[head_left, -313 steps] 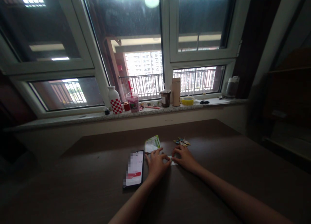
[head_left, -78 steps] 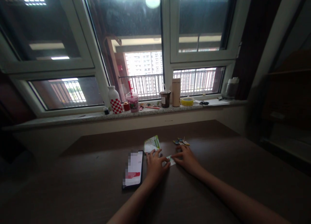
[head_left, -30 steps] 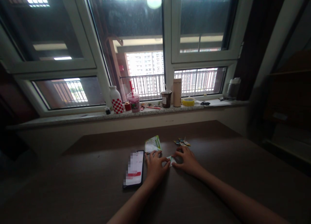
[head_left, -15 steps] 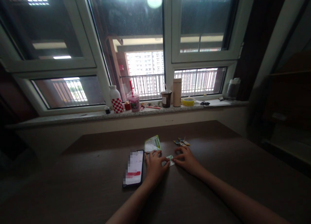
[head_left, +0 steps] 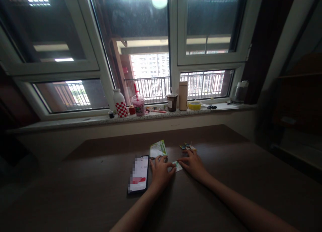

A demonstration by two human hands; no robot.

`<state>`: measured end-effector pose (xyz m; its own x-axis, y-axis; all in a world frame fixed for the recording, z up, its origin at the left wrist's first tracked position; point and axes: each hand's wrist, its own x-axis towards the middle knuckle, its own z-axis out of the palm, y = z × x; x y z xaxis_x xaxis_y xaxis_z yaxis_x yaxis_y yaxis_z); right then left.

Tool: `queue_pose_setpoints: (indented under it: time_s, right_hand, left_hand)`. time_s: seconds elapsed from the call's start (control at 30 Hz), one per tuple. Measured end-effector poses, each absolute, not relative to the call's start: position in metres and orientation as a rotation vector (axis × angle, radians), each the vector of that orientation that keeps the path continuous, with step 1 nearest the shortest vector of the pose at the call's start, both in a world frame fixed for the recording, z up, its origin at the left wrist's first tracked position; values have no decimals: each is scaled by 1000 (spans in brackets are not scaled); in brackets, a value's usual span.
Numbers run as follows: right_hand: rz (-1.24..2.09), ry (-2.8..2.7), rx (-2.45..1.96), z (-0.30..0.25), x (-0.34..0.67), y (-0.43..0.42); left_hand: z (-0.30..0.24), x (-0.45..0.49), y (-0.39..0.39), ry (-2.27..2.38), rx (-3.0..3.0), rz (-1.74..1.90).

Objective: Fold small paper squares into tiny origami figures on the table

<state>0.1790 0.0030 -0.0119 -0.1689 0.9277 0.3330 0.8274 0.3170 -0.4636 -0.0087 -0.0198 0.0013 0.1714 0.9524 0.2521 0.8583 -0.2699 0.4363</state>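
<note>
A small white-and-green piece of paper (head_left: 178, 166) lies on the brown table between my two hands. My left hand (head_left: 161, 171) has its thumb and index finger closed on the paper's left edge, its other fingers resting on the table. From the other side, my right hand (head_left: 193, 165) holds its thumb and index fingertips at the paper's upper corner. A green-and-white printed sheet or packet (head_left: 158, 149) lies just beyond my left fingers. Beyond my right hand sits a little cluster of colourful folded pieces (head_left: 187, 146); their kind is unclear.
A phone (head_left: 139, 175) with a lit screen lies left of my left hand on the table (head_left: 100, 205). Along the windowsill (head_left: 95, 119) stand a checkered bottle (head_left: 120, 104), a pink drink cup (head_left: 138, 106), a dark cup (head_left: 172, 103), a tan flask (head_left: 183, 96), yellow tape (head_left: 194, 106) and scissors (head_left: 212, 107).
My right fingertips have shifted slightly up and left, from the paper's right side to its upper corner, uncovering more of it. My left hand has stayed in place.
</note>
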Motion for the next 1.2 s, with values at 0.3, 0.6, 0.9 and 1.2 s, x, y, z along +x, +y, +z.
queue_pose_setpoints:
  time_s: [0.3, 0.6, 0.9, 1.2]
  right_hand:
    - [201, -1993, -1557, -14, 173, 5]
    - [153, -2021, -1551, -13, 171, 5]
    - [238, -2067, -1525, -18, 177, 6]
    - [282, -2145, -1448, -16, 184, -2]
  left_hand:
    - [-3, -8, -19, 1759, 2234, 762]
    - [-2, -8, -19, 1786, 2233, 755]
    - [-2, -9, -19, 1788, 2238, 736]
    - [-1, -9, -20, 1765, 2221, 748]
